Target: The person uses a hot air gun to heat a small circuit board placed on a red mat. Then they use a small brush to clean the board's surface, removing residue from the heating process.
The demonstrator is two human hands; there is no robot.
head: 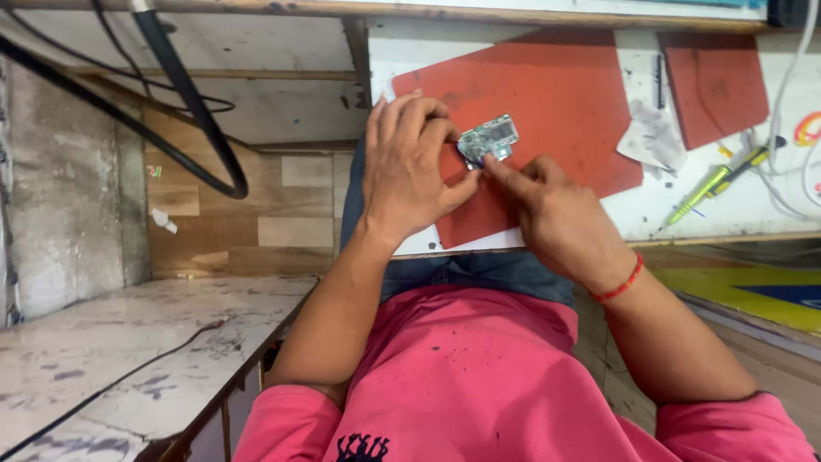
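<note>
Pink shirt (479,376) nearest. Your left hand (410,167) and right hand (556,214) both pinch a small circuit board (488,139) in their fingers over the red mat (556,103) on the table (735,197). Step: handling the board; steady grip needed.

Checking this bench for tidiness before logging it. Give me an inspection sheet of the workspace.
Surface: white bench, stained, with red mat under the work.
Job's things: small circuit board held over the mat.
Clutter: crumpled cloth, green-handled tool, second mat.
Fingers: left hand and right hand both pinch the board.
Cables: black cable at left, white wires at right.
Surroundings: marble ledge, tiled wall.
</note>
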